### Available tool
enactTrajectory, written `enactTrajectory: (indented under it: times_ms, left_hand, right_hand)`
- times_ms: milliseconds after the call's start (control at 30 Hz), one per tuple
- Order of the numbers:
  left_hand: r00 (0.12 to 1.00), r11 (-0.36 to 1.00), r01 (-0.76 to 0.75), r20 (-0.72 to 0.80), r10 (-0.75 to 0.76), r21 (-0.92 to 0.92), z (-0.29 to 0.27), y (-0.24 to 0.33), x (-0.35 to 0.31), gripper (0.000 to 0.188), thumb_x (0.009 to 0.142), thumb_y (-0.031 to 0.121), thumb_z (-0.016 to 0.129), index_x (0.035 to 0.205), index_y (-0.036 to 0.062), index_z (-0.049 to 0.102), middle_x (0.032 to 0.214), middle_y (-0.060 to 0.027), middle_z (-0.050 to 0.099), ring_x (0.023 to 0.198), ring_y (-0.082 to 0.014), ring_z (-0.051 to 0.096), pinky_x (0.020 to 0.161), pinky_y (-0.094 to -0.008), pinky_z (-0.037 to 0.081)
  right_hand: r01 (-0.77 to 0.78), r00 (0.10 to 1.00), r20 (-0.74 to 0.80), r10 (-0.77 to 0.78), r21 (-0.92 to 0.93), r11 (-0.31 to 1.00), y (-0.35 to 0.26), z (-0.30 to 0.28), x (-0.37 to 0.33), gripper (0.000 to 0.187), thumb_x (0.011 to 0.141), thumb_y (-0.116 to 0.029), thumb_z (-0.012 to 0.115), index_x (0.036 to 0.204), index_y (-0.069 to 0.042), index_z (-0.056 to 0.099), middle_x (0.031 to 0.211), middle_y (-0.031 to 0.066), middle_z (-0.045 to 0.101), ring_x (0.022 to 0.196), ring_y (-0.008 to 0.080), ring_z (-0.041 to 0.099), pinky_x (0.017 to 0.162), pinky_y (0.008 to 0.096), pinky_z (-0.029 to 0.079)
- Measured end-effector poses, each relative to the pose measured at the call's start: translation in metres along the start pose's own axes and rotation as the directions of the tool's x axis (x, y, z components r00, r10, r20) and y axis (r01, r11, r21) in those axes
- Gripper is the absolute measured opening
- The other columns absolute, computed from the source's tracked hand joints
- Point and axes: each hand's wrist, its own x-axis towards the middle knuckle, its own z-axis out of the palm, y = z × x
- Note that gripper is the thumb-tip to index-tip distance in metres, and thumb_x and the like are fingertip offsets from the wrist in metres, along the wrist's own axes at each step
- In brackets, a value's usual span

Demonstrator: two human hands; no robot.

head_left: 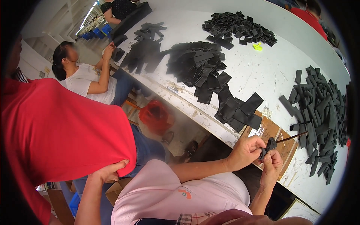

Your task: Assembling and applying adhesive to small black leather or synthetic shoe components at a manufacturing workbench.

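Left hand (pixel 243 150), right hand (pixel 272 164): closed grips

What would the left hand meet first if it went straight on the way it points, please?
The left hand points rightward: first the small black piece it shares with the right hand, then probably the thin stick.

Black fabric piece (pixel 268 145) in my hands, more black pieces (pixel 320 112) piled on white tabletop (pixel 262 71). Brown board (pixel 275 135) under; red shirt (pixel 56 127) & pink shirt (pixel 180 195) nearby. Small yellow-green bit (pixel 257 46) far off.
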Motion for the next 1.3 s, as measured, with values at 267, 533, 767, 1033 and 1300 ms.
enactTrajectory:
  times_ms: [267, 533, 767, 1033, 1300]
  left_hand:
    - [0.764, 0.483, 0.609, 0.628, -0.146, -0.629, -0.012, 0.001, 0.009, 0.029, 0.07, -0.005, 0.049, 0.099, 0.0, 0.044, 0.077, -0.004, 0.054, 0.044, 0.0006, 0.037, 0.035, -0.0128, 0.025]
    - [0.742, 0.325, 0.661, 0.653, -0.151, -0.676, -0.009, 0.002, 0.008, 0.043, 0.068, 0.0, 0.047, 0.11, -0.0017, 0.04, 0.074, -0.0019, 0.05, 0.036, -0.0001, 0.03, 0.032, -0.0128, 0.023]
    - [0.736, 0.339, 0.674, 0.636, -0.231, -0.656, -0.013, -0.003, 0.009, 0.043, 0.068, -0.001, 0.044, 0.111, -0.0013, 0.041, 0.073, -0.0019, 0.05, 0.036, -0.0006, 0.032, 0.032, -0.0133, 0.025]
    - [0.732, 0.301, 0.681, 0.623, -0.275, -0.667, -0.016, -0.013, 0.009, 0.034, 0.072, 0.001, 0.044, 0.106, 0.0009, 0.044, 0.066, -0.0015, 0.049, 0.035, -0.0004, 0.032, 0.03, -0.0143, 0.024]
    - [0.715, 0.295, 0.698, 0.62, -0.323, -0.652, -0.017, -0.014, 0.011, 0.029, 0.075, 0.001, 0.043, 0.103, 0.0028, 0.048, 0.064, -0.0009, 0.049, 0.034, -0.0004, 0.031, 0.03, -0.0145, 0.024]
  right_hand:
    - [0.129, 0.988, -0.099, -0.115, 0.152, 0.98, 0.001, 0.004, 0.0, 0.02, 0.074, -0.019, 0.062, 0.071, -0.002, 0.051, 0.079, 0.0023, 0.048, 0.069, 0.0088, 0.042, 0.065, 0.0183, 0.032]
    - [-0.005, 0.995, -0.097, 0.017, 0.118, 0.993, 0.0, 0.0, -0.001, 0.02, 0.077, -0.021, 0.06, 0.078, -0.002, 0.055, 0.07, 0.0002, 0.053, 0.061, 0.0055, 0.042, 0.058, 0.0182, 0.033]
    - [-0.015, 0.995, -0.097, 0.021, 0.065, 0.998, 0.008, -0.002, 0.003, 0.018, 0.079, -0.02, 0.058, 0.075, -0.002, 0.054, 0.066, -0.0013, 0.051, 0.056, 0.0035, 0.038, 0.052, 0.0164, 0.028]
    - [-0.016, 0.997, -0.071, 0.012, -0.057, 0.998, 0.006, 0.002, 0.005, 0.019, 0.08, -0.02, 0.057, 0.074, -0.002, 0.054, 0.063, -0.0029, 0.049, 0.055, 0.0031, 0.036, 0.05, 0.0165, 0.027]
    - [-0.038, 0.998, -0.059, 0.035, -0.05, 0.998, 0.01, 0.0, 0.006, 0.017, 0.081, -0.018, 0.055, 0.076, -0.002, 0.054, 0.063, -0.0026, 0.05, 0.056, 0.0028, 0.039, 0.051, 0.016, 0.03]
